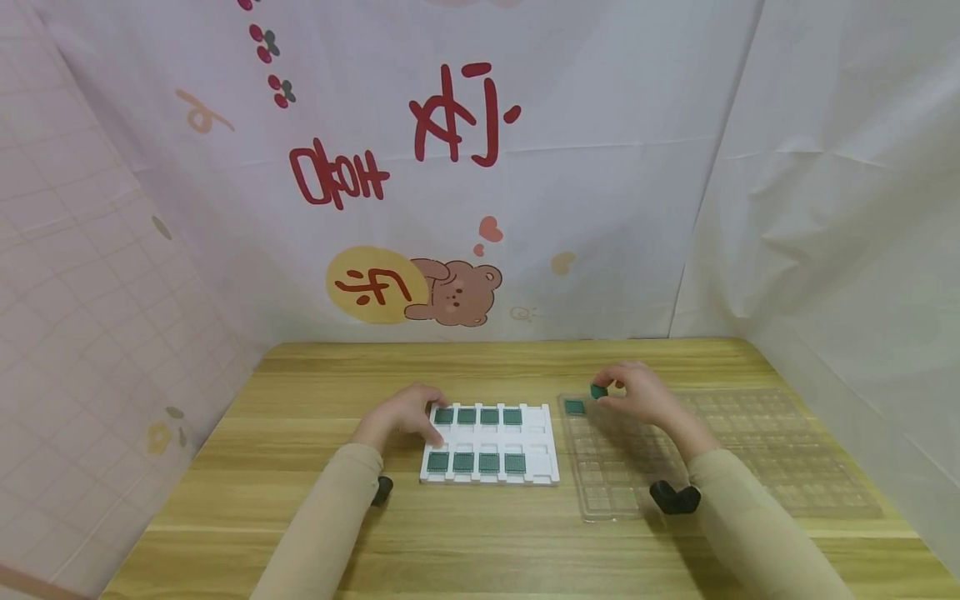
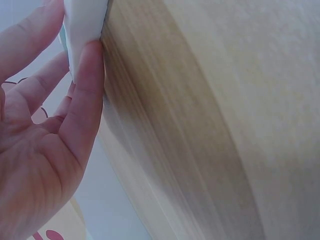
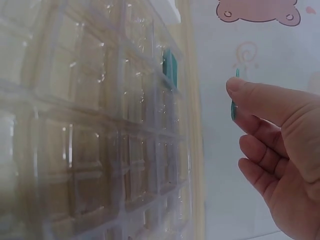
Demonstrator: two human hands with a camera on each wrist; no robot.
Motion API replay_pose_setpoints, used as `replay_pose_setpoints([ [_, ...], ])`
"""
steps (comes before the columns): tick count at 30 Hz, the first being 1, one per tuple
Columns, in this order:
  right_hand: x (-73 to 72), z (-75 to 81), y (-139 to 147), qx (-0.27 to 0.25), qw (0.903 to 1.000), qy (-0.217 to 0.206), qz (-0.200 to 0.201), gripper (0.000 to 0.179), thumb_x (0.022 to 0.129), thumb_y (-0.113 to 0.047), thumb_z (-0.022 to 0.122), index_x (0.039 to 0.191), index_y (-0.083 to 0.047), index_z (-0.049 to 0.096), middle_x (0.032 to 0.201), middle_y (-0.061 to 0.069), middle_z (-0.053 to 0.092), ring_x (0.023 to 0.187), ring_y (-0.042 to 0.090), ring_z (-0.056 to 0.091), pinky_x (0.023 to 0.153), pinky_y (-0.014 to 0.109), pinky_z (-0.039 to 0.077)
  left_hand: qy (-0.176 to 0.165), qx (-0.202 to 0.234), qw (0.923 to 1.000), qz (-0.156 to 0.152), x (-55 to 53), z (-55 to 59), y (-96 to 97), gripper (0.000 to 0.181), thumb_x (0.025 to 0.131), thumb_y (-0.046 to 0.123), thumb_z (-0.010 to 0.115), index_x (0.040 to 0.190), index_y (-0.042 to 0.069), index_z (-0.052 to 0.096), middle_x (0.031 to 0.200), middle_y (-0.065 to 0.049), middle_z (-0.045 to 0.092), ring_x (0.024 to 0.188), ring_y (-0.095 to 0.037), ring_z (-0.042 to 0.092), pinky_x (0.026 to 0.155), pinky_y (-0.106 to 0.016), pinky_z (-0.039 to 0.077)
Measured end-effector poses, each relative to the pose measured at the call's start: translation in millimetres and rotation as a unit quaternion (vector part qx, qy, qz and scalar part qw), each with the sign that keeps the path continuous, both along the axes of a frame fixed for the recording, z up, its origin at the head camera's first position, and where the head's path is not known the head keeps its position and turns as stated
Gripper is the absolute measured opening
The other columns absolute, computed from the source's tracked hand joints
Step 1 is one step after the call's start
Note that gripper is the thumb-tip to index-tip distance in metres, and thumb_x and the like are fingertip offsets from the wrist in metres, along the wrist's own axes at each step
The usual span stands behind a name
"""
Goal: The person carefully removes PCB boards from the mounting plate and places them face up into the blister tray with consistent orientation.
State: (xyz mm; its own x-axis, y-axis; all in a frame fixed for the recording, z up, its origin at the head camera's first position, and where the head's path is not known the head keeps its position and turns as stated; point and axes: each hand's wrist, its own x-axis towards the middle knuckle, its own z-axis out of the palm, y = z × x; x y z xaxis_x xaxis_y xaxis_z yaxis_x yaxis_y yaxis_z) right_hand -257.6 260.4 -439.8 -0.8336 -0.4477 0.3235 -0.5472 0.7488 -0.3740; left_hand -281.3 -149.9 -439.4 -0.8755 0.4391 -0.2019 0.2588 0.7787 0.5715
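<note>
Between thumb and fingertips, my right hand (image 1: pixel 643 396) pinches a small green square chip (image 1: pixel 598 391) above the far left part of a clear plastic compartment tray (image 1: pixel 611 502). The right wrist view shows this chip (image 3: pixel 233 111) edge-on, apart from the tray. One other green chip (image 1: pixel 574 407) lies in the clear tray's far left compartment. My left hand (image 1: pixel 405 412) grips the left edge of a white slotted tray (image 1: pixel 491 435). In the left wrist view the fingers hold the white tray's edge (image 2: pixel 86 30). Two rows of green chips (image 1: pixel 489 463) sit in it, with bare slots at the right end.
Both trays lie side by side on a wooden table (image 1: pixel 480 542), a narrow gap between them. The clear tray stretches far to the right under my right forearm. A printed white cloth (image 1: pixel 600 167) hangs behind the table and along its sides.
</note>
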Motion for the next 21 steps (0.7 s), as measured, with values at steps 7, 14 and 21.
replay_pose_setpoints([
  [7, -3.7, -1.6, 0.5, 0.021, 0.9997, -0.01, -0.003, 0.016, 0.081, -0.007, 0.08, 0.095, -0.008, 0.071, 0.094, 0.003, 0.068, 0.091, 0.028, 0.06, 0.081, 0.048, 0.047, 0.001, -0.003, 1.0, 0.0, -0.8, -0.5, -0.1, 0.058, 0.066, 0.013, 0.092, 0.118, 0.008, 0.068, 0.124, -0.007, 0.057, 0.116, -0.026, 0.049, 0.104, -0.046, 0.038],
  [14, -7.1, -4.5, 2.1, 0.048, 0.9983, -0.032, -0.008, 0.019, 0.082, -0.008, 0.079, 0.099, -0.006, 0.071, 0.097, 0.004, 0.066, 0.094, 0.029, 0.059, 0.082, 0.049, 0.048, 0.001, -0.007, 1.0, 0.001, -0.7, 0.3, 0.3, 0.058, 0.066, 0.015, 0.092, 0.119, 0.008, 0.068, 0.123, -0.007, 0.057, 0.114, -0.026, 0.049, 0.104, -0.047, 0.039],
  [21, -8.5, -6.9, 0.5, 0.073, 0.9964, -0.042, -0.012, 0.02, 0.083, -0.009, 0.079, 0.101, -0.005, 0.071, 0.099, 0.006, 0.066, 0.096, 0.03, 0.059, 0.084, 0.049, 0.048, -0.002, -0.008, 1.0, 0.003, -1.3, -0.9, -0.2, 0.058, 0.066, 0.015, 0.093, 0.119, 0.009, 0.068, 0.123, -0.008, 0.056, 0.113, -0.026, 0.049, 0.104, -0.048, 0.038],
])
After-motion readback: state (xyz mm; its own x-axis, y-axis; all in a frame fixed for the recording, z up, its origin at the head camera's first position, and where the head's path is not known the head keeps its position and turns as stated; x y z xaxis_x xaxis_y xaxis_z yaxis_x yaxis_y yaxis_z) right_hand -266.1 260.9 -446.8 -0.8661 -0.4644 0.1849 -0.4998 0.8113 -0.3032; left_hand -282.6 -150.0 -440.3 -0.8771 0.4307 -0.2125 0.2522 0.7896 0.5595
